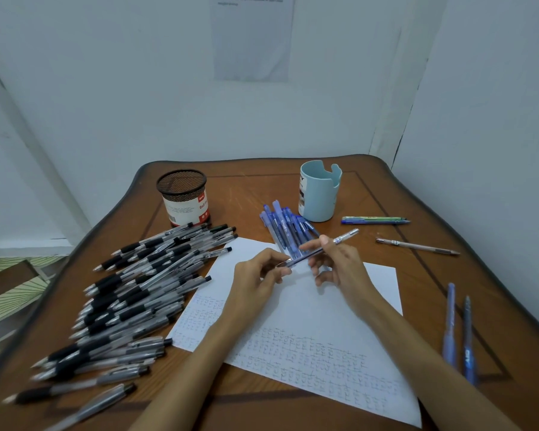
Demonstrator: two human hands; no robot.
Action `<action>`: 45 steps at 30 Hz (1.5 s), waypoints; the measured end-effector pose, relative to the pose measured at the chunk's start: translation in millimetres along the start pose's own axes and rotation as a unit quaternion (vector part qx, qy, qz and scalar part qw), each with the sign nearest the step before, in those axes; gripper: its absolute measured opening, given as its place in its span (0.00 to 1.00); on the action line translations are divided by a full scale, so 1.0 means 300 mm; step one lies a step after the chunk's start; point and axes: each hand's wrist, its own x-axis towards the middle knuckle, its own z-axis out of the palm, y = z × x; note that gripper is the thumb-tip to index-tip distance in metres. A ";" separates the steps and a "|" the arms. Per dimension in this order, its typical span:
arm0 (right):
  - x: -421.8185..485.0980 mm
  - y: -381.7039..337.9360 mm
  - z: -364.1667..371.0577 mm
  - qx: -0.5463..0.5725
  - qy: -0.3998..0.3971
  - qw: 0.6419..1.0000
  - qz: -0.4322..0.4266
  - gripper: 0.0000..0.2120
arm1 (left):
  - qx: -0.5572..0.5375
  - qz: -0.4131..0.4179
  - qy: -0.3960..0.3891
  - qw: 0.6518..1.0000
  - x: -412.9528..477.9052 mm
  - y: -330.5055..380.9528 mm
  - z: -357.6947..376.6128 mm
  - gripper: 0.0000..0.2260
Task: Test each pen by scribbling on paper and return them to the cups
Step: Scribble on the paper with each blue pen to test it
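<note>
Both hands hold one clear pen with blue ink (343, 239) above the white paper (296, 325). My right hand (336, 262) pinches its barrel between thumb and fingers, and my left hand (255, 275) pinches its tip end. The sheet carries rows of small scribbles in its lower half. A black mesh cup (184, 195) stands at the back left and a light blue cup (319, 191) at the back right. I cannot see into either cup.
A large heap of black-grip pens (131, 293) covers the table's left side. A bunch of blue pens (285, 228) lies before the blue cup. Loose pens lie right: a green and blue pair (374, 219), a brownish one (417, 246), two blue ones (458, 331).
</note>
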 end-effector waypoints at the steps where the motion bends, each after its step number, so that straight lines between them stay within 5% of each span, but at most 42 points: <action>1: -0.004 0.005 0.003 0.006 -0.015 1.000 0.000 0.17 | 0.004 0.004 0.002 1.000 0.001 -0.005 -0.007 0.11; 10: -0.010 -0.003 0.021 0.038 -0.049 0.998 0.005 0.13 | -0.003 0.025 0.013 1.000 0.016 0.000 -0.029 0.14; 12: -0.007 -0.012 0.027 0.031 -0.020 0.999 -0.016 0.06 | 0.020 0.038 0.024 0.999 0.029 -0.005 -0.044 0.12; 21: 0.027 -0.009 -0.051 -0.010 0.157 0.975 -0.154 0.02 | 0.133 0.054 0.163 0.976 0.038 -0.073 -0.080 0.13; 24: 0.030 0.026 -0.055 -0.199 0.164 0.942 -0.215 0.04 | 0.133 0.023 0.159 0.978 0.038 -0.074 -0.077 0.13; 27: 0.033 0.068 -0.057 -0.432 0.098 0.859 -0.258 0.16 | 0.136 0.006 0.146 0.980 0.037 -0.065 -0.073 0.13; 29: 0.035 0.064 -0.062 -0.499 0.093 0.824 -0.251 0.21 | 0.139 0.008 0.143 0.980 0.036 -0.061 -0.072 0.12; 32: 0.042 0.003 -0.123 -0.525 0.190 0.803 -0.211 0.19 | 0.133 0.000 0.146 0.980 0.039 -0.061 -0.075 0.12; 35: 0.047 -0.036 -0.264 -0.612 0.274 0.737 -0.087 0.23 | 0.124 -0.008 0.154 0.980 0.043 -0.065 -0.078 0.12; 39: 0.029 -0.038 -0.380 -0.664 0.206 0.709 0.113 0.29 | 0.105 -0.008 0.169 0.980 0.050 -0.071 -0.089 0.13; 45: 0.042 -0.032 -0.365 -0.623 0.284 0.729 0.018 0.10 | 0.072 -0.028 0.202 0.976 0.063 -0.095 -0.127 0.12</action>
